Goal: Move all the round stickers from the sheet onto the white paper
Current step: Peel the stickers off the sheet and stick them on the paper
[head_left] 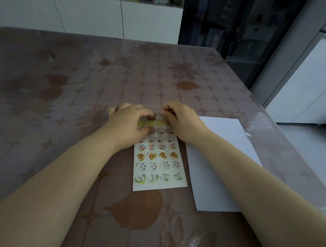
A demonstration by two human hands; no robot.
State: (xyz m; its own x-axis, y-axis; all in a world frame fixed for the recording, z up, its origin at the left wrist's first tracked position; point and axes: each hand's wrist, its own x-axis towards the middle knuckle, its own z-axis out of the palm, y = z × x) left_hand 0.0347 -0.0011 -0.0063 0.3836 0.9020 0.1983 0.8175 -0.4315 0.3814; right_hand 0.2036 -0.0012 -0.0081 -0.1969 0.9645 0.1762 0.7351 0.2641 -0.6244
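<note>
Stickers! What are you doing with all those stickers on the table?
A person is peeling stickers. The left hand holds the top of the sticker sheet in place, and the right hand pinches one round sticker that is lifting off the top row. Most stickers are on the sheet. The white paper lies just to the right, and no stickers show on it.

My table (86, 74), covered in a brown leaf-and-flower pattern.
The sticker sheet (158, 167) lies on it before me, the white paper (218, 162) just beside it on my right.
</note>
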